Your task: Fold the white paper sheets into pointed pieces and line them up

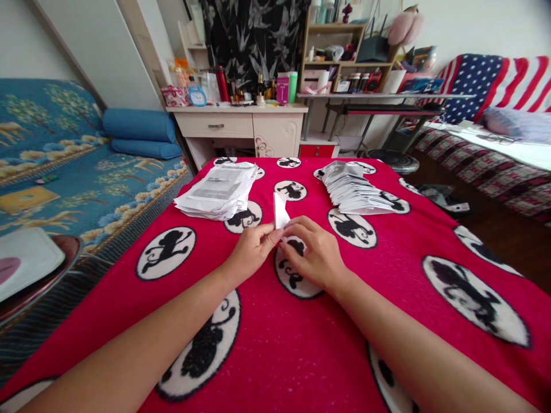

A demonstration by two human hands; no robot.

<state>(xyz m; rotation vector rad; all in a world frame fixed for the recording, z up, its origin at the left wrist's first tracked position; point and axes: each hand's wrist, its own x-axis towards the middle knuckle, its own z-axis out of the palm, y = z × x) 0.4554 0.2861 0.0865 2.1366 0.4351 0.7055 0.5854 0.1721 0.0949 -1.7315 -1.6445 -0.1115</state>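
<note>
On the red monkey-print blanket (pixel 275 344), the left hand (pixel 252 248) and right hand (pixel 312 252) meet. Each grip pinches the lower edge of a small white slip (pixel 280 213), which stands partly folded with its tip pointing away. Beyond, on the left, lies a loose pile of printed sheets (pixel 219 192); on the right, a fanned stack of pale pieces (pixel 355 192) — both sizeable, so the work looks roughly midway. The print is too small to read.
</note>
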